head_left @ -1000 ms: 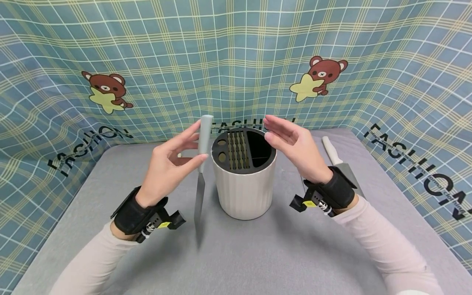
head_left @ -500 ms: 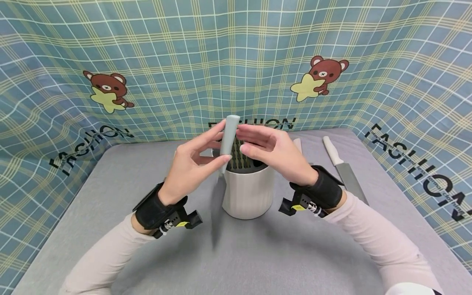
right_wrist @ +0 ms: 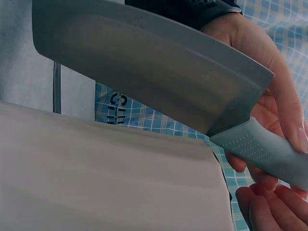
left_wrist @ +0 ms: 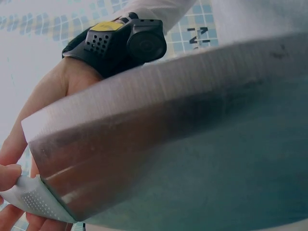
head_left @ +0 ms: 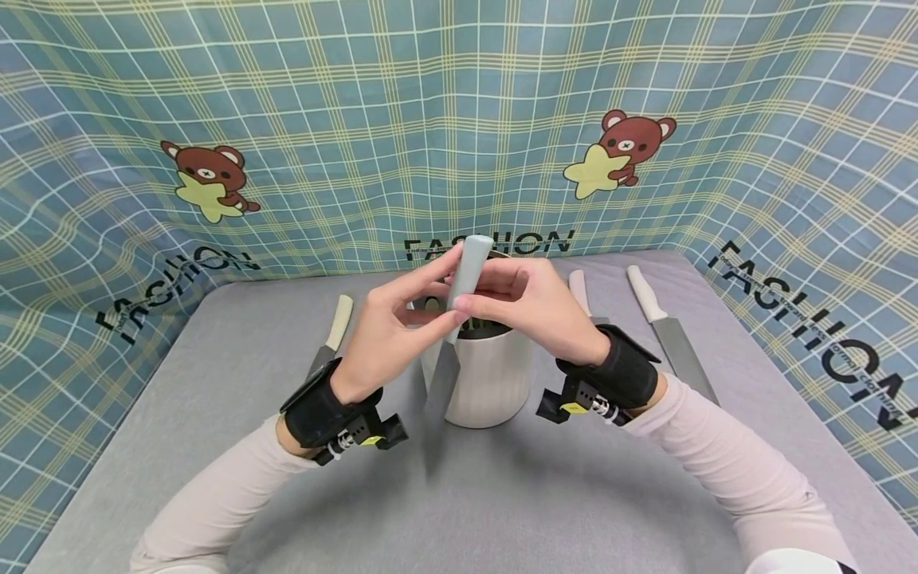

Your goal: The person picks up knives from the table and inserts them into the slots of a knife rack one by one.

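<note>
A cleaver with a pale blue-grey handle [head_left: 470, 275] is held in front of a white ribbed knife holder [head_left: 495, 379], its broad blade [right_wrist: 149, 62] hanging down and leaning slightly in the head view. My left hand [head_left: 394, 323] pinches the handle between thumb and fingers. From the other side my right hand [head_left: 548, 311] pinches it too, its thumb beside the left thumb and its fingers behind the handle. The hands hide most of the holder's black slotted top. Across the left wrist view, the cleaver's blade [left_wrist: 159, 130] fills much of the frame.
A cream-handled knife [head_left: 340, 323] lies left on the grey table [head_left: 473, 510]. To the right lie a white-handled knife [head_left: 647, 296] and one with a pinkish handle [head_left: 578, 289], partly hidden by the right wrist. A plaid cloth [head_left: 473, 119] with printed bears rises behind.
My left hand has carried the cleaver right, from beside the holder to in front of it. My right hand has moved left and taken hold of the handle. The cleaver now leans more.
</note>
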The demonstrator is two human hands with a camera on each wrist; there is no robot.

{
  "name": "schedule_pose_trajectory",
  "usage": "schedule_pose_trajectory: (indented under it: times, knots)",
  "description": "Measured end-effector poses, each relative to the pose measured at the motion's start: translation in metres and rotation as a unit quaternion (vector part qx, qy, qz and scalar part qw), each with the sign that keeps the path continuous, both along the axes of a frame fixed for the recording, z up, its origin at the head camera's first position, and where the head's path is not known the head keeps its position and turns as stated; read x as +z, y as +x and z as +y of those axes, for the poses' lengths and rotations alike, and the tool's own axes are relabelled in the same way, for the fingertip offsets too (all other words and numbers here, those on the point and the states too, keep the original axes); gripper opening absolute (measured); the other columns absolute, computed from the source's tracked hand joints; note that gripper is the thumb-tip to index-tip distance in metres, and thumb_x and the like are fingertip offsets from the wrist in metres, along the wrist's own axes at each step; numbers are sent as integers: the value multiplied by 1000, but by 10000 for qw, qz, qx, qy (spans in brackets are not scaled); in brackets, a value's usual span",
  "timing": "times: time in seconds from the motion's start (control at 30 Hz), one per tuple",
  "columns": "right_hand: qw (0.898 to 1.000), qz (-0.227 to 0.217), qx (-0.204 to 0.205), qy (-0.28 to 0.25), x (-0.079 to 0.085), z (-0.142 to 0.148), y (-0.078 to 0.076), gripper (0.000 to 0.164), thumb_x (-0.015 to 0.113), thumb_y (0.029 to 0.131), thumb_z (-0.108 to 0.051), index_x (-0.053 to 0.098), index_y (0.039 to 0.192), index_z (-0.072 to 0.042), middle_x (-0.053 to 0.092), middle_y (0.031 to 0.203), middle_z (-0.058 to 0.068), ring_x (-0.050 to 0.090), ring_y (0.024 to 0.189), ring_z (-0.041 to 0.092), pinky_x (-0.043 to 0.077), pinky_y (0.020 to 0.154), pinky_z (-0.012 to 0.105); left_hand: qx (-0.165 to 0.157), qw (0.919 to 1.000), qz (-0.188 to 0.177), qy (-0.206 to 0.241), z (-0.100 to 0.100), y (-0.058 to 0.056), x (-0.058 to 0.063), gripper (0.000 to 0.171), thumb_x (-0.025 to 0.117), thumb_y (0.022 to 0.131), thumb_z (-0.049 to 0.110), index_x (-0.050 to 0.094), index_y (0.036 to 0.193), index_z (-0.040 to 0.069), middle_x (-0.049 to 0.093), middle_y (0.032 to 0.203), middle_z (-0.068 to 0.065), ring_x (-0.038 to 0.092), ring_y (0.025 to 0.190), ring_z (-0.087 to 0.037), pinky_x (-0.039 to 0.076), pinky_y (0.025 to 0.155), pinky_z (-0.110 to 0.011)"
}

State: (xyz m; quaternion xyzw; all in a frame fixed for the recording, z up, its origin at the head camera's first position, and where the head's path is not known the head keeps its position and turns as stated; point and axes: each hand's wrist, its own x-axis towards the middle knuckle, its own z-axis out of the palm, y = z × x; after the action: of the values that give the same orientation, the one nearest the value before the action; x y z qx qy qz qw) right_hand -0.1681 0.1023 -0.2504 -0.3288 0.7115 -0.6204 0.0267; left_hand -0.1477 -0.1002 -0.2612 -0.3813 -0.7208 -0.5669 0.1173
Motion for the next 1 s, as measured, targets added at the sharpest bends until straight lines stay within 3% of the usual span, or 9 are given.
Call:
schedule_pose_trajectory:
  times: [0.3, 0.7, 1.0]
  knots:
    - [9998, 28, 82, -188, 0, -2, 2, 31, 71, 90, -12, 66, 118, -1, 72, 110, 10, 69, 98, 23, 59, 87, 40, -20, 10000, -56, 79, 3, 0, -1, 59, 63, 92, -1, 42, 147, 3, 48, 144, -12, 61, 108, -19, 60, 89, -33]
    - [9996, -107, -12, -279, 2, -1, 6, 32, 71, 89, -9, 65, 119, -2, 72, 103, 9, 69, 94, 22, 60, 85, 39, 187, 9998, 50, -105, 3, 4, -2, 60, 65, 91, 0, 43, 146, 5, 48, 145, -10, 64, 101, -18, 60, 89, -32]
    - [9992, -29, 3, -402, 2, -2, 7, 34, 71, 88, -7, 65, 120, -2, 71, 99, 9, 69, 92, 23, 60, 83, 38, 78, 9999, -19, -76, 1, 5, -5, 59, 62, 93, -2, 41, 147, 3, 48, 144, -12, 65, 103, -20, 60, 90, -32]
